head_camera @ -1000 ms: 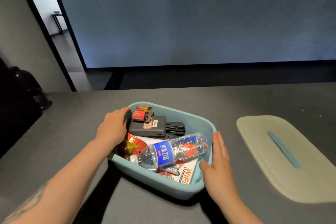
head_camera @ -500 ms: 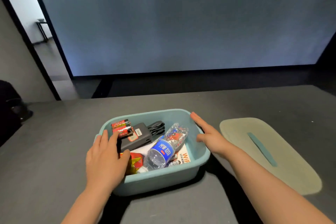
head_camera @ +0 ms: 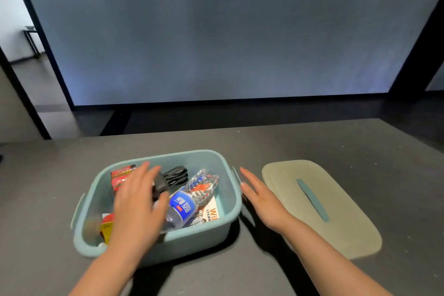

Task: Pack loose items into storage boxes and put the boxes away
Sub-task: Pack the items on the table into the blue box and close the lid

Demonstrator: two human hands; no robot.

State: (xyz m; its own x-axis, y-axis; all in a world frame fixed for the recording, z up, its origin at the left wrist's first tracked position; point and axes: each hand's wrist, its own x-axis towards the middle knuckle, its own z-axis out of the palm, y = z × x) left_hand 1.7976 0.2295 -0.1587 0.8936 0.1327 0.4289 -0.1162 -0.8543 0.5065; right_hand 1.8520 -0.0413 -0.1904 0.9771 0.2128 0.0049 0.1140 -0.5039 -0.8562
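Teal storage box (head_camera: pixel 204 230) open on dark grey table (head_camera: pixel 312 142), lid off. Left hand (head_camera: pixel 138 204) over box interior, fingers spread, palm down, covering black power bank (head_camera: pixel 160 185); contact unclear. Right hand (head_camera: pixel 260 196) flat, fingers extended, holding nothing, in gap between box right wall and grey-green lid (head_camera: pixel 336 218). Lid lies flat on table right of box. Inside: water bottle (head_camera: pixel 189 199) on its side, red cans (head_camera: pixel 120 176) at far left, black coiled cable (head_camera: pixel 176 174), printed card (head_camera: pixel 211 211) underneath.

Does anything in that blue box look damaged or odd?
The water bottle lying in the blue box looks crumpled at its far end. The lid lies off, on the table beside it.
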